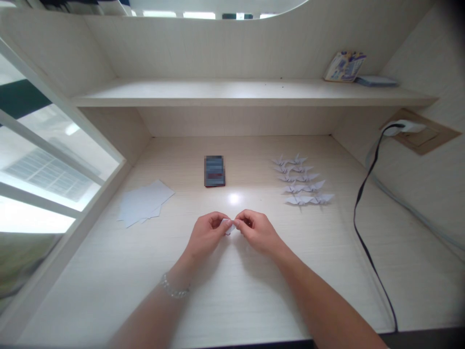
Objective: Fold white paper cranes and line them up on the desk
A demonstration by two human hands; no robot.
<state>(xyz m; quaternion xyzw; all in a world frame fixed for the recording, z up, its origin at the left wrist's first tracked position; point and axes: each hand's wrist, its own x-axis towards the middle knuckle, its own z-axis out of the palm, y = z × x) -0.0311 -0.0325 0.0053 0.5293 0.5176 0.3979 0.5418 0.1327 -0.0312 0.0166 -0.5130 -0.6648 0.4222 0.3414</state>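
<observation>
Between my two hands is a small piece of folded white paper [228, 226], held just above the desk. My left hand [209, 232] pinches it with thumb and fingers. On its other side, my right hand [256, 230] grips the paper's edge between thumb and forefinger. Much of the paper is hidden by my fingers. To the right, several folded white paper cranes [300, 187] stand in two columns. Loose white paper sheets [145, 202] lie in an overlapping pile at the left.
A phone-like dark rectangle [214, 171], its face blurred, lies beyond my hands. A black cable [358, 198] runs from the wall socket [417, 131] down the desk's right side. On the shelf [203, 89] stand a colourful packet [345, 66] and a flat bluish item [377, 81].
</observation>
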